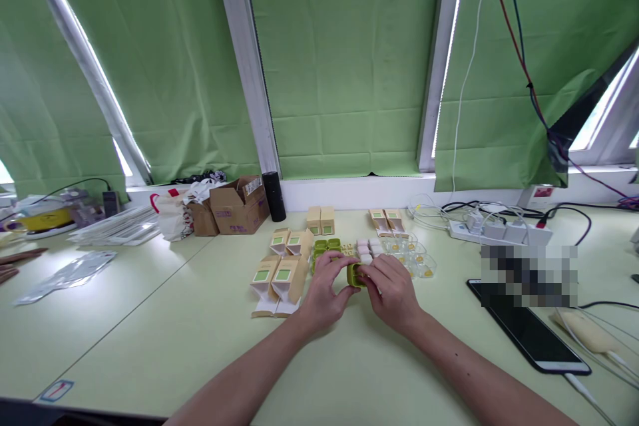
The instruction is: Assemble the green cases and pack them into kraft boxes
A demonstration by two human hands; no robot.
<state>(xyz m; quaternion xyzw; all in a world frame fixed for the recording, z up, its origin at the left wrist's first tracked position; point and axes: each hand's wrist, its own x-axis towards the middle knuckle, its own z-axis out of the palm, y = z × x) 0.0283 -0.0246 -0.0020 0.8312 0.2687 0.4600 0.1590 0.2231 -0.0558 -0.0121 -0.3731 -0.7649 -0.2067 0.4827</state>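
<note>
Between my hands is a small green box (355, 275), its open side tilted toward the right. My left hand (325, 286) is closed around its left side, thumb below and fingers above. My right hand (392, 289) has its fingers bunched at the box's opening; whatever they pinch is hidden. Just behind stand more green boxes (320, 245) in a group, partly covered by my left hand. Small white pieces (366, 249) sit in rows beyond my right hand, beside clear plastic cups (424, 266) with yellow spots. Left of my hands are open cardboard packages (284, 277) with green squares.
More packages stand behind (321, 219), with others (387, 221) at the back right. A cardboard box (242, 206) and a black cylinder (274, 196) are by the wall. A power strip (499, 233), cables and a phone (529, 326) lie right; plastic bags (70, 274) lie left.
</note>
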